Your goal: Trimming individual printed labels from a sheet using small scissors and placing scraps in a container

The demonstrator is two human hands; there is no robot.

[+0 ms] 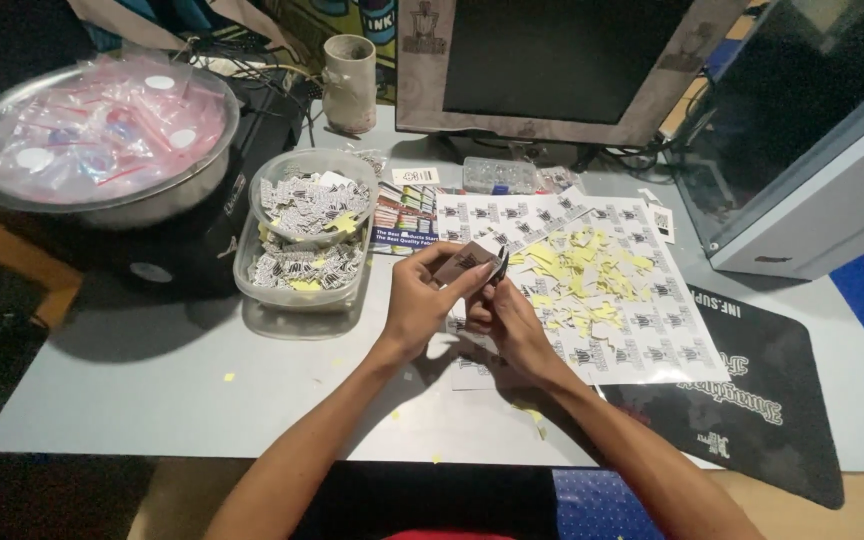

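Both hands meet near the middle of the grey desk [152, 400]. The left hand [422, 300] is curled closed around a small printed sticker piece [472, 262], pinched between thumb and fingers; the piece's lower half is hidden behind the fingers. The right hand [512, 320] is closed on a thin dark tool [501, 266], probably tweezers or small scissors; only its tip shows and its type is hard to make out. The tip touches the piece's right edge. Just at 3 o'clock of the hands lies a sticker sheet [652, 340] covered in part by a heap of yellow and white paper scraps [577, 275]; the sheet's near corner is hidden under the right wrist. At 9 o'clock stand two stacked clear tubs [302, 275] full of cut stickers. At 10 o'clock a metal bowl [152, 195] of plastic bags is cut off by the left frame edge. At 12 o'clock a monitor [552, 70] is cropped at the top, with a cup [349, 82] to its left. At 4 o'clock a black mat [762, 400] overhangs the desk's near edge. Open desk surface lies at 7 to 8 o'clock of the hands, reaching to the near edge.
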